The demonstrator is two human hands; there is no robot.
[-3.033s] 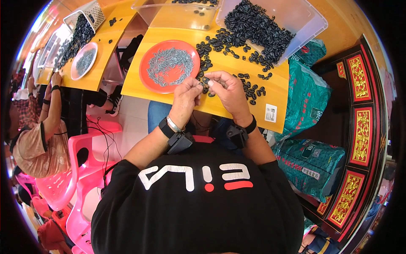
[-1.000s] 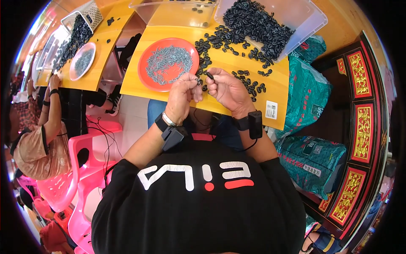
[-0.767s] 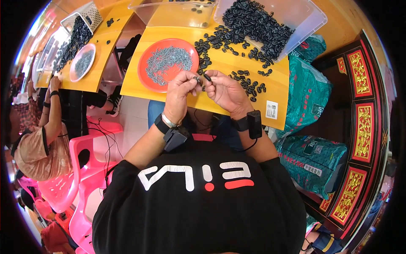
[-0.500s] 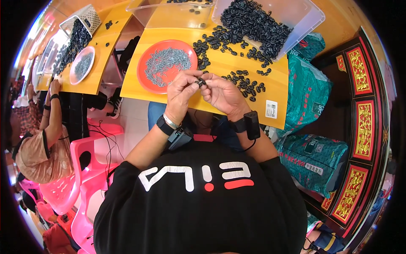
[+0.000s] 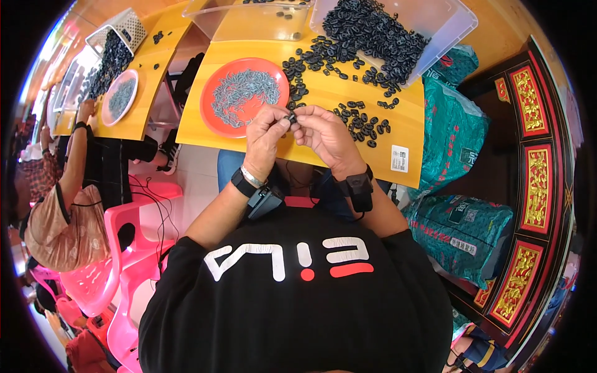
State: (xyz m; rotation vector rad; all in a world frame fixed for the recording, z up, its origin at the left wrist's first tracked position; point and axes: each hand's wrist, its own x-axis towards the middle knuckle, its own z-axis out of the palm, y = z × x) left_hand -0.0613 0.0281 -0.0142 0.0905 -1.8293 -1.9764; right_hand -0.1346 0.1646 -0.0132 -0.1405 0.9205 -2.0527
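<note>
Between my fingertips, above the table's near edge, is a small black plastic part (image 5: 291, 117). My left hand (image 5: 266, 133) pinches it from the left with thumb and forefinger. From the other side my right hand (image 5: 328, 137) closes thumb and fingers on the same part; fine detail there is too small to make out. Just left of the hands stands a red round plate (image 5: 212, 79) holding a heap of small grey metal screws (image 5: 239, 93). More black plastic parts (image 5: 367, 127) lie loose to the right of my hands.
A clear plastic bin (image 5: 457, 28) lies on its side at the back right, spilling black parts onto the yellow table (image 5: 249, 50). Green sacks (image 5: 454, 137) stand right of the table. At left, another person's hand (image 5: 86, 112) is near a pink plate (image 5: 132, 74) and pink chairs (image 5: 118, 230).
My hands stay together on the black part, which has shifted slightly left and turned. My right wrist has rotated a little. The co-worker's arm at left has reached farther forward.
</note>
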